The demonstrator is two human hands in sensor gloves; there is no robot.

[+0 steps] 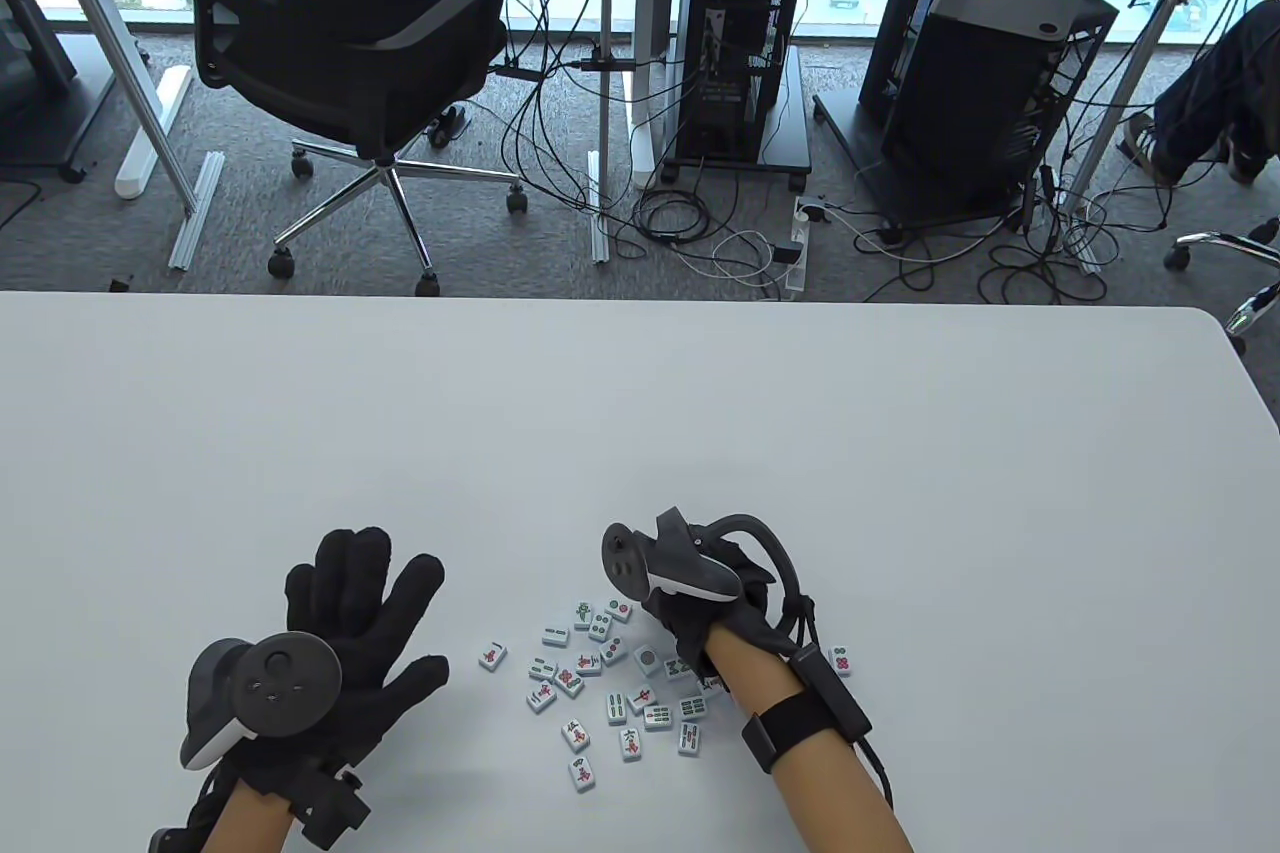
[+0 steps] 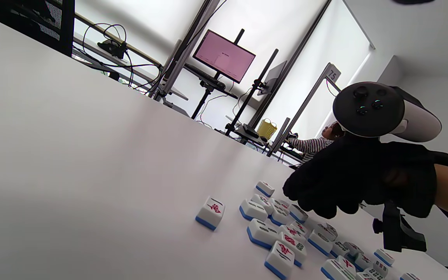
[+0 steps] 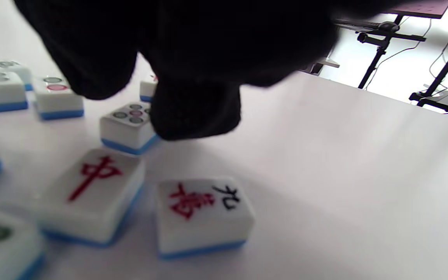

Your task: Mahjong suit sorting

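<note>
Several white mahjong tiles with blue backs point(image 1: 610, 683) lie face up in a loose cluster near the front of the white table point(image 1: 640, 433). My right hand point(image 1: 690, 628) hovers over the cluster's right side with its fingers curled downward. In the right wrist view its fingertips point(image 3: 193, 112) hang just beside a five-dot tile point(image 3: 128, 124), with nothing held between them. A red-character tile point(image 3: 91, 190) and a nine-character tile point(image 3: 202, 212) lie closer to the camera. My left hand point(image 1: 365, 593) rests flat on the table to the left of the tiles, fingers spread, empty.
One tile point(image 1: 841, 660) lies apart to the right of my right wrist, and another point(image 1: 492, 655) lies at the cluster's left edge. Bare table stretches behind and to both sides. An office chair point(image 1: 340, 53) and computer carts stand beyond the far edge.
</note>
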